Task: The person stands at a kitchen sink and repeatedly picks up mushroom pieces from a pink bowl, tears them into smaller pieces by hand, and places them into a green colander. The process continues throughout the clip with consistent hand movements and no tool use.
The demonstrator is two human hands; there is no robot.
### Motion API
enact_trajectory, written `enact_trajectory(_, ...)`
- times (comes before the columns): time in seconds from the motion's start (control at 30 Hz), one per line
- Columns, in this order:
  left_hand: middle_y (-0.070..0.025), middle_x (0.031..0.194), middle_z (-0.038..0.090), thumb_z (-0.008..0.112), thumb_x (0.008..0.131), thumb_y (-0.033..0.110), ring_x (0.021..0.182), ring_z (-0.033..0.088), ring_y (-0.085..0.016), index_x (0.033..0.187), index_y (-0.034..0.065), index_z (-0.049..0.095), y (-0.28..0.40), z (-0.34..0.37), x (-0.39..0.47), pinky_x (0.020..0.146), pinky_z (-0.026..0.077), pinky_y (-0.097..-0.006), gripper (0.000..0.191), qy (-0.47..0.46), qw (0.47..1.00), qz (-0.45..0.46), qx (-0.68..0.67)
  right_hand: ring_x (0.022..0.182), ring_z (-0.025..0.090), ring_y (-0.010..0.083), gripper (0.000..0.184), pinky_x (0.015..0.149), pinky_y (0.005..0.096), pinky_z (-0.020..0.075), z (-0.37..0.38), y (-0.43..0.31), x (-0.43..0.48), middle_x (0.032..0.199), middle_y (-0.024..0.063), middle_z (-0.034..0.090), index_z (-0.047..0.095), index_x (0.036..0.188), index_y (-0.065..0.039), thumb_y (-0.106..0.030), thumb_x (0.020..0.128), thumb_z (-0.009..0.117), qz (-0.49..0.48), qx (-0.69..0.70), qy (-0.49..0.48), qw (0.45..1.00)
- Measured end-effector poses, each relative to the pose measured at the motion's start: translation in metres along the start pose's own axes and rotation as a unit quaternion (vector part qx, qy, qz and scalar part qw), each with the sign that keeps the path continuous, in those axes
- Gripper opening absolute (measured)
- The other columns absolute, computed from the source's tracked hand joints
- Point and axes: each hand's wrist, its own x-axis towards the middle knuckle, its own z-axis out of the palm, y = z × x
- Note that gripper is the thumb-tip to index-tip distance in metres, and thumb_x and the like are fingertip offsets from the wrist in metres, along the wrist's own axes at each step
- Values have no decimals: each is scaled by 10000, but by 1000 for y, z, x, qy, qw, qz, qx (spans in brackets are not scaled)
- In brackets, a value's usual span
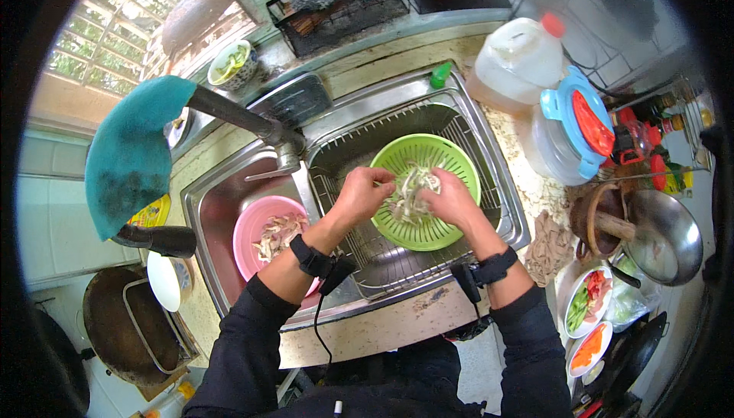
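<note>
A green plastic colander sits on the wire rack in the right sink basin. Pale, torn strips of food, possibly mushroom, lie in and above its middle, blurred by motion. My right hand grips some of these strips over the colander. My left hand is at the colander's left rim, thumb and fingers curled towards each other. Whether anything is pinched there is unclear. More pale strips rest in a pink plastic basin in the left sink basin, partly hidden by my left forearm.
The faucet, with a teal cloth over its spout, stands behind the left basin. A plastic jug and a blue-lidded container stand right. Nearer are a rag, a mortar and plates of cut food.
</note>
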Motion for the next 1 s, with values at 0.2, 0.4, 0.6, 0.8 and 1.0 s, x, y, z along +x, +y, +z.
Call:
enact_trajectory(0.2,-49,733,657,600,830,107,657,600,-110,883,-41,675,-93,-116,-87,600,486,-269,175,154,985,-82,-16,900,587,371,237,834,399,460,-9,19,-28,954,242,615,644,942,50,-111,776,593,-62,-45,32,997)
enact_trajectory(0.4,-69,747,656,695,759,155,668,592,-155,896,-5,668,-239,-161,-108,615,484,-311,213,52,932,-226,278,684,598,230,236,626,308,480,9,8,-30,838,154,618,648,961,38,-110,779,622,38,33,-53,997)
enact_trajectory(0.6,-157,781,657,723,663,193,695,626,-317,924,34,644,-279,-115,-94,643,488,-402,315,-44,918,-134,372,671,576,189,283,632,300,473,27,-3,-28,861,144,633,641,989,45,-138,773,646,25,34,-78,996)
enact_trajectory(0.8,-18,657,595,669,737,90,581,551,-119,756,-2,624,-268,-155,-134,518,429,-294,104,62,975,-214,-2,673,569,176,295,640,293,473,38,-12,-28,852,137,639,639,996,45,-143,768,650,47,59,-93,993)
enact_trajectory(1.0,-37,715,619,622,812,47,612,566,-98,876,7,624,-256,-174,-165,553,451,-224,75,130,944,-254,-164,715,600,196,293,664,299,488,54,-22,-28,851,142,640,639,991,44,-145,767,643,26,67,-111,991)
